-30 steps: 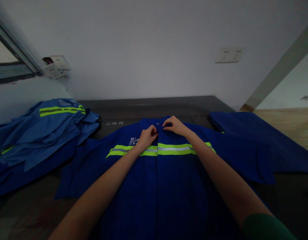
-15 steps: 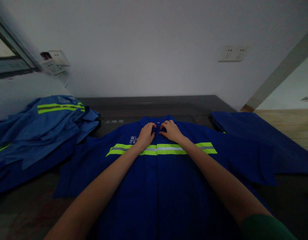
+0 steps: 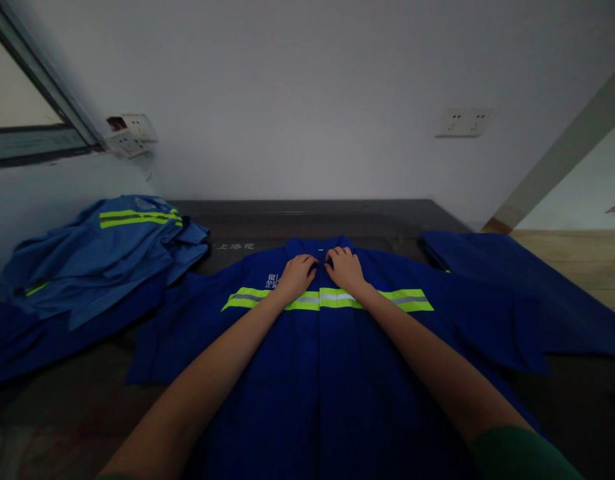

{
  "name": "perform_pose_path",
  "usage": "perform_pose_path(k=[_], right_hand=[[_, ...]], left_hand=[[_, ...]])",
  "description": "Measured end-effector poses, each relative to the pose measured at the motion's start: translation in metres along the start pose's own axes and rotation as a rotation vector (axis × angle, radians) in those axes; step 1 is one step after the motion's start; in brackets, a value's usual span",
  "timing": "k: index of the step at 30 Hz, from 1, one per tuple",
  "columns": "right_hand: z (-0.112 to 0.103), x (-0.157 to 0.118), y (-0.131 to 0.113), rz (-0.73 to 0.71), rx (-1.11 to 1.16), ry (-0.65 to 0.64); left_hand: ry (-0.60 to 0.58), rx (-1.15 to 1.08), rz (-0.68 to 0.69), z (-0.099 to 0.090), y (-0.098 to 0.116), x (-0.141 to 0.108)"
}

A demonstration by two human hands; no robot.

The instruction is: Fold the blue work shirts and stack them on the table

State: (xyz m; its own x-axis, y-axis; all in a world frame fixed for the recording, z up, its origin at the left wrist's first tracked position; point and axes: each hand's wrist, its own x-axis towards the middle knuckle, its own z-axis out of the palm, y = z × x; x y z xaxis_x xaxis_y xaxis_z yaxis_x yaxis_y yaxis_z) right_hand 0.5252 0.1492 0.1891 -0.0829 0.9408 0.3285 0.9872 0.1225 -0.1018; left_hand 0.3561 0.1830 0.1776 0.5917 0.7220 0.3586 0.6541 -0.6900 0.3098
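A dark blue work jacket (image 3: 287, 373) lies spread front side up before me, collar at the far end. A yellow-green band with a silver stripe runs across its chest, and white lettering shows on the left chest. My left hand (image 3: 297, 275) rests just below the collar, left of the front opening. Its fingers are bent and a little apart from the thumb. Across the opening, my right hand (image 3: 344, 267) lies on the cloth with its fingers slightly spread. Both hands touch the jacket; the fingertips are partly hidden, and no gripped fold shows.
Lighter blue garments with reflective bands (image 3: 132, 250) are heaped at the left. A folded blue garment (image 3: 527, 280) lies at the right, partly beside the sleeve. Behind the dark table (image 3: 307, 208) stands a wall with sockets (image 3: 464, 123); a window frame (image 3: 37, 143) is upper left.
The camera view has shifted slightly. Both hands stay near the collar, with the left fingers closer to its thumb and the right fingers reaching a little more upward. The jacket lies as before.
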Motion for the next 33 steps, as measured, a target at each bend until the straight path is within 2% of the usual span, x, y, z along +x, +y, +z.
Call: perform_pose_path(k=[8,10,12,14,16,19,22,24,26,28,30,33], right_hand=[[0.014,0.014,0.007,-0.044,-0.019,0.008],[0.015,0.018,0.009,-0.054,-0.021,-0.001],[0.016,0.020,0.009,-0.060,-0.019,-0.013],[0.017,0.020,0.010,-0.055,-0.020,-0.021],[0.017,0.019,0.011,-0.047,-0.027,-0.018],[0.012,0.017,0.007,-0.062,-0.049,0.016],[0.004,0.022,-0.011,-0.126,-0.046,0.063],[0.001,0.030,-0.033,-0.156,0.018,0.083],[0.004,0.039,-0.056,-0.158,0.100,0.043],[0.011,0.048,-0.075,-0.140,0.143,-0.073],[0.021,0.053,-0.086,-0.116,0.147,-0.187],[0.034,0.055,-0.087,-0.094,0.147,-0.236]], left_hand=[[0.034,0.046,-0.009,0.005,-0.004,0.015],[0.085,0.035,-0.011,0.000,-0.004,0.017],[0.138,0.016,-0.016,-0.014,-0.009,0.011],[0.151,0.032,-0.055,-0.037,-0.023,-0.003],[0.109,0.112,-0.147,-0.067,-0.049,-0.028],[0.023,0.276,-0.389,-0.111,-0.102,-0.079],[0.031,0.332,-0.525,-0.141,-0.153,-0.131],[-0.005,0.349,-0.580,-0.151,-0.174,-0.155],[-0.063,0.356,-0.614,-0.154,-0.183,-0.169],[-0.088,0.376,-0.628,-0.153,-0.183,-0.173],[-0.061,0.418,-0.631,-0.151,-0.179,-0.173],[0.006,0.460,-0.615,-0.149,-0.179,-0.174]])
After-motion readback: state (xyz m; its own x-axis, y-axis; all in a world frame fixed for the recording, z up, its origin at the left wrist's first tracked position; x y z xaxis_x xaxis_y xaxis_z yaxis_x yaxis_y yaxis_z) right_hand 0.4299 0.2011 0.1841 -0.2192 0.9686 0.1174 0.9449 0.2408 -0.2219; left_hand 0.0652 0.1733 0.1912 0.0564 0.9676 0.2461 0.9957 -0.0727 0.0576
